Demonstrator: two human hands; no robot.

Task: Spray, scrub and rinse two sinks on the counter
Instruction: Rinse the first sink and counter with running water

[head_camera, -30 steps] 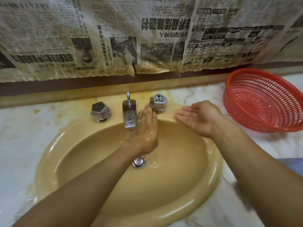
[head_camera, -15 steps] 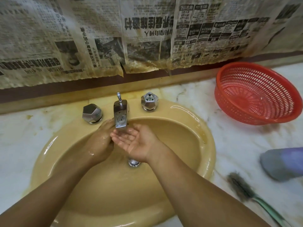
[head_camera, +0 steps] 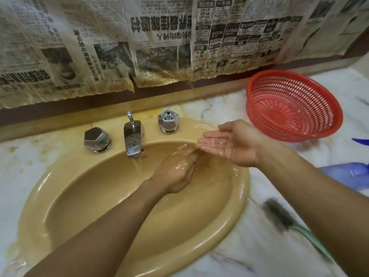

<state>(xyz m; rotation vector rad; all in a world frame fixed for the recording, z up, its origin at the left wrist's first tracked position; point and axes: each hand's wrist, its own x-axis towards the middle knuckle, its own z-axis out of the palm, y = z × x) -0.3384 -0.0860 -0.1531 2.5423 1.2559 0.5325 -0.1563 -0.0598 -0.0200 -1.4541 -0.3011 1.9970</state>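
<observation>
A marbled tabletop (head_camera: 249,246) carries the yellow sink (head_camera: 229,222), sunk into it and filling the near view. I judge the glazed bowl to be hard, fixed and slippery when wet. It offers nothing to grasp, so a flat palm, or the brush (head_camera: 279,214) lying right of the sink, must work it. Inside the sink the left hand (head_camera: 175,170) lies palm down, fingers straight and holding nothing. Over the sink's far right rim the right hand (head_camera: 229,142) hovers palm up, wet, fingers relaxed and empty. At the sink's back stands the faucet (head_camera: 133,136), water running. Farther right sits a red basket (head_camera: 293,104), then newspaper (head_camera: 159,47).
</observation>
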